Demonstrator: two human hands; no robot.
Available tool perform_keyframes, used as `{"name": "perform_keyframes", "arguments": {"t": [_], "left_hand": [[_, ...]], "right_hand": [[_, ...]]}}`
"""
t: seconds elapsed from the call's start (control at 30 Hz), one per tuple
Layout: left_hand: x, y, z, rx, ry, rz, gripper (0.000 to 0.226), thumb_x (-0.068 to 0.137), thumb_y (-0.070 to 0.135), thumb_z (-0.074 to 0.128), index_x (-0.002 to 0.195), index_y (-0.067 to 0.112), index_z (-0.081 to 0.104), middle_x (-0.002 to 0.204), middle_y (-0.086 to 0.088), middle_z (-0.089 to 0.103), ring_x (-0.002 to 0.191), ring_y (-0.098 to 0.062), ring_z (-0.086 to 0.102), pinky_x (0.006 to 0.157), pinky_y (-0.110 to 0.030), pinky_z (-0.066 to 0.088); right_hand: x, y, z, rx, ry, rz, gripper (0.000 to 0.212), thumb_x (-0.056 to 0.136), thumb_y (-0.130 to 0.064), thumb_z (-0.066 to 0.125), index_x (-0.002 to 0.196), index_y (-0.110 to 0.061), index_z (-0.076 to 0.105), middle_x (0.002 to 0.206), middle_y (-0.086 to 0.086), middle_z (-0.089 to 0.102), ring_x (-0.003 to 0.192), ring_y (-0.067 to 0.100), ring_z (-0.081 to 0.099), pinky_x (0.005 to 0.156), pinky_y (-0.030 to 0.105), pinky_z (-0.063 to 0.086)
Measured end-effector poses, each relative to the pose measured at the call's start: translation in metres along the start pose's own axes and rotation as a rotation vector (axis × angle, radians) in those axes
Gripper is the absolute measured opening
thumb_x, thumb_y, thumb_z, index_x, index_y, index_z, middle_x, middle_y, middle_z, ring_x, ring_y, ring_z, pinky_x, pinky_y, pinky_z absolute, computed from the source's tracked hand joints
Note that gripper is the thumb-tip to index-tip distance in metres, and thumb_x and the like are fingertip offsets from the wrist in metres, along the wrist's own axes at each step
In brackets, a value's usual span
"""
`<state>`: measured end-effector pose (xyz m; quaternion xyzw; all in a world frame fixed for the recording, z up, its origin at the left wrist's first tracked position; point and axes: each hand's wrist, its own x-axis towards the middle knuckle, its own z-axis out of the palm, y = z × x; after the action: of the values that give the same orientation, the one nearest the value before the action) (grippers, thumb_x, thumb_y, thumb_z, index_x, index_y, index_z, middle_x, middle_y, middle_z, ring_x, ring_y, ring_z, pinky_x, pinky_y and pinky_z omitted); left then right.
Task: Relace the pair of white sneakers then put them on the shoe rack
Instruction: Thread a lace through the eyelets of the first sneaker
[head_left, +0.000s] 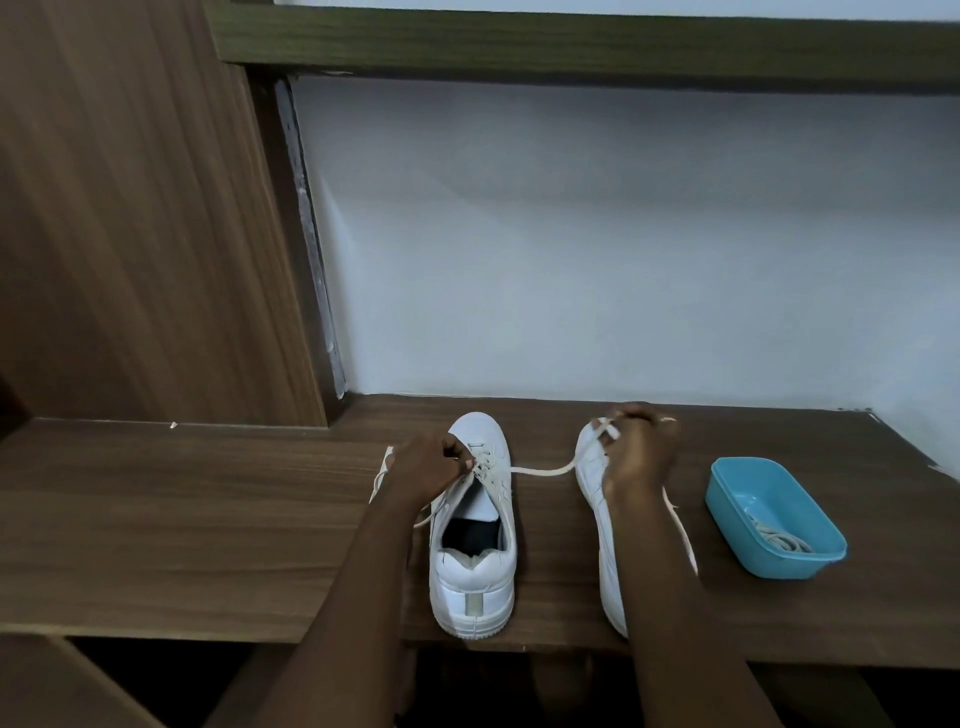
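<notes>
Wooden shelf (208, 519) below pale wall (571, 260); left hand (426, 470) and right hand (641, 452) pinch lace (545, 471).

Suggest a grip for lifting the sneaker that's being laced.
Likely the heel collar, from above on the near side: the sneaker stands upright, heel nearest, mouth open; the left hand and lace crowd the front.
</notes>
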<state>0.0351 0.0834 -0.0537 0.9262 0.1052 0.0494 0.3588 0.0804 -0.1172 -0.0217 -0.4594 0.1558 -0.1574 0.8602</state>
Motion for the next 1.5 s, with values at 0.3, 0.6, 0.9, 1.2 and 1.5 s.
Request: {"name": "perform_keyframes", "arguments": {"t": [0.3, 0.6, 0.9, 1.2, 1.5], "left_hand": [[0.002, 0.0, 0.002, 0.013, -0.004, -0.01, 0.014, 0.081, 0.02, 0.067, 0.069, 0.028, 0.066, 0.082, 0.01, 0.066, 0.083, -0.006, 0.057, 0.076, -0.025, 0.04], [0.002, -0.001, 0.003, -0.031, -0.021, -0.015, 0.012, 0.082, 0.02, 0.068, 0.071, 0.026, 0.069, 0.082, 0.011, 0.066, 0.086, -0.007, 0.059, 0.076, -0.023, 0.042], [0.003, -0.002, 0.001, 0.04, 0.004, -0.028, 0.012, 0.085, 0.024, 0.063, 0.079, 0.028, 0.072, 0.084, 0.008, 0.068, 0.095, -0.014, 0.059, 0.084, -0.03, 0.042], [0.004, -0.001, 0.001, 0.041, 0.008, -0.037, 0.024, 0.085, 0.02, 0.06, 0.065, 0.031, 0.062, 0.078, 0.015, 0.064, 0.093, -0.012, 0.06, 0.094, -0.039, 0.043], [0.004, 0.003, 0.007, -0.031, 0.014, 0.011, 0.012, 0.088, 0.017, 0.062, 0.09, 0.017, 0.073, 0.09, 0.004, 0.068, 0.093, -0.011, 0.058, 0.083, -0.026, 0.038]], "right_hand": [[-0.027, 0.033, 0.014, -1.155, -0.703, -0.158, 0.016, 0.087, -0.004, 0.055, 0.095, -0.007, 0.069, 0.092, -0.001, 0.066, 0.089, 0.012, 0.058, 0.069, 0.015, 0.04], [-0.031, 0.045, 0.014, -1.3, -0.755, -0.17, 0.03, 0.079, 0.003, 0.055, 0.061, -0.022, 0.055, 0.08, 0.0, 0.063, 0.086, 0.022, 0.064, 0.08, 0.032, 0.049], [-0.004, 0.011, -0.002, -1.462, -0.548, -0.077, 0.015, 0.079, -0.003, 0.049, 0.075, -0.009, 0.062, 0.083, 0.01, 0.068, 0.091, 0.025, 0.061, 0.083, 0.034, 0.048], [-0.01, 0.005, -0.002, -1.741, -0.543, -0.116, 0.013, 0.087, -0.016, 0.057, 0.097, -0.014, 0.065, 0.108, 0.006, 0.062, 0.112, 0.026, 0.055, 0.096, 0.039, 0.041], [-0.044, 0.034, 0.021, -1.516, -0.765, -0.298, 0.027, 0.087, -0.014, 0.061, 0.062, -0.023, 0.054, 0.097, 0.004, 0.067, 0.098, 0.023, 0.061, 0.083, 0.031, 0.044]]}}
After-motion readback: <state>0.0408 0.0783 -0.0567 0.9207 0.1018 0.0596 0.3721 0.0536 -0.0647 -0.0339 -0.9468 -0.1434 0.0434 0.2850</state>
